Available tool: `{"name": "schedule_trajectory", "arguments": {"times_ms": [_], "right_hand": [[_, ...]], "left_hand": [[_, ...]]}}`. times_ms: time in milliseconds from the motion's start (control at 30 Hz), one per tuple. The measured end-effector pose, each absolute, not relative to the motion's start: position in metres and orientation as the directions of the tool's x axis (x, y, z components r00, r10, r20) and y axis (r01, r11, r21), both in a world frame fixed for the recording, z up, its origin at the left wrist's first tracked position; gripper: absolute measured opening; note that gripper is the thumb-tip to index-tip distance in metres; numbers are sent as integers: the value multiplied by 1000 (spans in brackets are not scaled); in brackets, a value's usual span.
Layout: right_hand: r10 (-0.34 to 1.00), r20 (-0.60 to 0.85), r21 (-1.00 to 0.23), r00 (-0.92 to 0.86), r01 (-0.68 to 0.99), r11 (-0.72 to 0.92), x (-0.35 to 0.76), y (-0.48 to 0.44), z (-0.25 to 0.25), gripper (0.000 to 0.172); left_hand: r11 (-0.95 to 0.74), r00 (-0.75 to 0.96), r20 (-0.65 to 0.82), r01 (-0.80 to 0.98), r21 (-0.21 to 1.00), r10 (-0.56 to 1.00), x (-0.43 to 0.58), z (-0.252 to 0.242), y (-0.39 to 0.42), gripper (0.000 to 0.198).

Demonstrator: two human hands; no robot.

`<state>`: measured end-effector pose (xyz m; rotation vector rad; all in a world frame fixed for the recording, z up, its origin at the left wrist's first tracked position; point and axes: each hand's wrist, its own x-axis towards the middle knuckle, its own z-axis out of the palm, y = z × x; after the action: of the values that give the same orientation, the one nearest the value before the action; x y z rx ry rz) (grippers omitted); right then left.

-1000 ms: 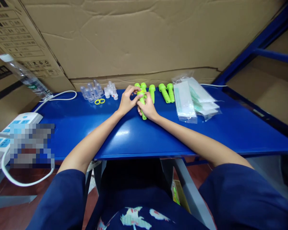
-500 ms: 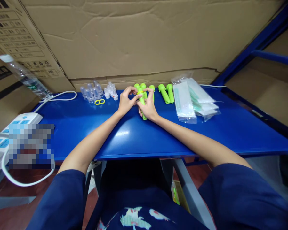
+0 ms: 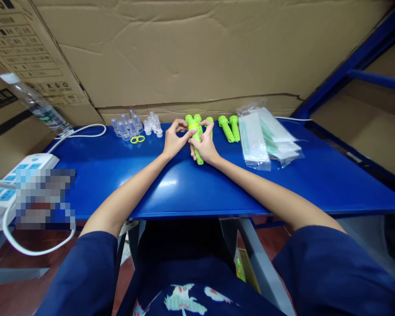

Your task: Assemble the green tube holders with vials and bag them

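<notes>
Both my hands are closed on one lime-green flashlight (image 3: 198, 153), held slantwise above the blue table. A yellow ring (image 3: 193, 127) sits around its wider upper end. My left hand (image 3: 174, 142) pinches that end with thumb and index finger. Around the body curl the fingers of my right hand (image 3: 207, 148), its thumb and index finger up near the ring. Several more green flashlights lie just behind my hands, partly hidden by them. Two others, among them a green flashlight (image 3: 226, 129), lie to the right. Two loose yellow rings (image 3: 137, 139) lie left of my hands.
Clear plastic caps (image 3: 125, 127) and small white-based clear parts (image 3: 154, 125) stand at the back left. Plastic-bagged white packets (image 3: 255, 140) lie at the right. A water bottle (image 3: 41, 109), a power strip (image 3: 23, 175) and white cables are at the left. Cardboard (image 3: 184, 57) walls the back.
My hands stay closed on the flashlight, with only a slight shift of it between my fingers. The whole view has moved very slightly; the other things lie as before.
</notes>
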<state>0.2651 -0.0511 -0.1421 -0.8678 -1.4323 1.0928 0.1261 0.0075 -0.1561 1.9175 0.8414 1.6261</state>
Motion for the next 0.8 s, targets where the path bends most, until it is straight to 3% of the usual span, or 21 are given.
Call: {"name": "schedule_trajectory", "arguments": {"times_ms": [233, 400, 600, 800], "right_hand": [[939, 286, -956, -192, -119, 267, 264, -50, -134, 68], [948, 308, -951, -82, -60, 303, 259, -50, -136, 74], [952, 305, -950, -26, -75, 302, 260, -43, -143, 62], [968, 234, -964, -93, -154, 218, 264, -44, -135, 56]], "left_hand": [[-676, 56, 674, 98, 730, 736, 127, -157, 11, 57], [-671, 16, 679, 169, 722, 734, 122, -152, 6, 53], [-779, 89, 785, 235, 581, 613, 118, -149, 6, 47], [-765, 103, 767, 234, 600, 633, 121, -150, 10, 49]]}}
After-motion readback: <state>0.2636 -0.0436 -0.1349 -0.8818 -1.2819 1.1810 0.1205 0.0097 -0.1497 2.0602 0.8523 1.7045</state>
